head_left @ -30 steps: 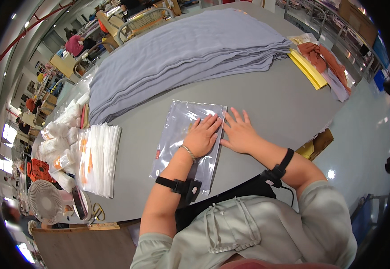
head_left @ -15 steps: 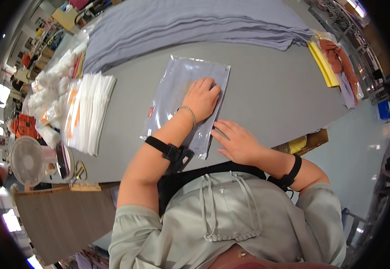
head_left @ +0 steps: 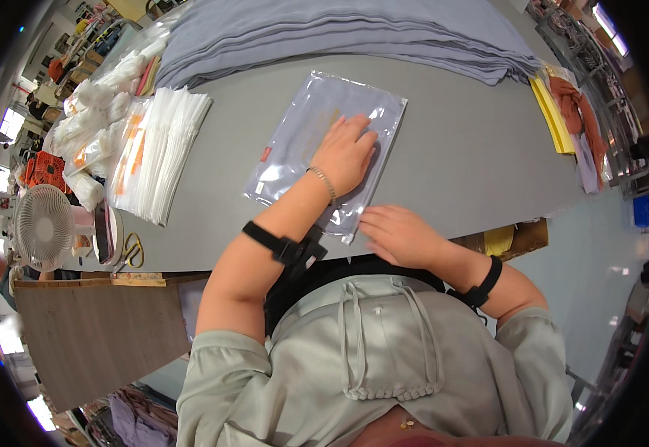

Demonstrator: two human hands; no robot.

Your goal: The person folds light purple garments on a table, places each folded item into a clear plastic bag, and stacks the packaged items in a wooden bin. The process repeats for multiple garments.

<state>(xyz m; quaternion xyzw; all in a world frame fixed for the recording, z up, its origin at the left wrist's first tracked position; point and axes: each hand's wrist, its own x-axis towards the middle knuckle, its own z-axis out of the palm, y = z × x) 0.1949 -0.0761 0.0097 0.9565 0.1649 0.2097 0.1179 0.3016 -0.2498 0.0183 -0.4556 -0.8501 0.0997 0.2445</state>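
Observation:
A flat clear plastic bag [head_left: 287, 141] with folded lavender cloth inside lies slanted on the grey table in front of me. It carries a small red label at its left side and a white one near the lower left corner. My left hand [head_left: 345, 153] rests on the right half of the bag, palm down with fingers stretched out. Beside the bag's lower right edge is my right hand [head_left: 399, 235]. Its fingertips reach the bag's edge near the corner, the lower fingers slightly blurred, and no held thing shows.
Layered lavender cloth [head_left: 339, 37] spans the table's far side. To the left are stacked clear bags [head_left: 168, 156], plastic-wrapped bundles [head_left: 90, 141], a white fan [head_left: 43, 227] and yellow-handled scissors [head_left: 132, 252]. Yellow sheets [head_left: 552, 115] and rust-coloured cloth [head_left: 579, 112] lie at the right edge.
The whole view has turned slightly, so the table's left side sits higher in the picture. My left hand stays on the bag. The right hand's spread fingers have drawn closer together at the bag's edge.

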